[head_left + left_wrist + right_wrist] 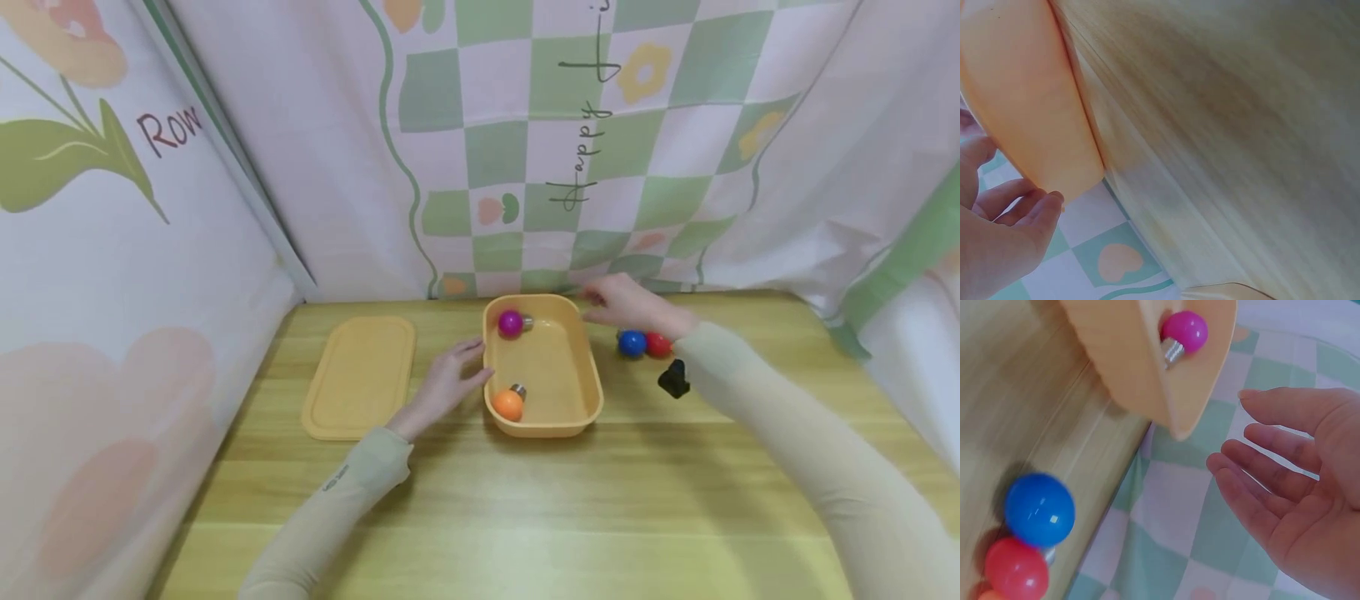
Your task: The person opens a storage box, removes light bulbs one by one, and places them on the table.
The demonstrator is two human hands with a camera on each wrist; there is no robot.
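A yellow-orange plastic box (547, 431) stands on the table without its lid. Inside lie a magenta light bulb (511, 323) at the far left and an orange light bulb (508, 405) at the near left, both with silver bases. My left hand (452, 377) touches the box's left rim with loosely bent fingers. Beyond the far right corner, my right hand (628, 302) hovers with relaxed fingers and an empty palm (1297, 487). On the table below it sit a blue bulb (632, 343) and a red bulb (658, 344); the right wrist view adds an orange edge (990, 595) beside them.
The matching flat lid (360, 379) lies left of the box. A small black object (673, 379) sits by the right sleeve. Patterned cloth (495, 158) hangs behind the table's far edge, and another cloth wall (112, 292) stands at the left.
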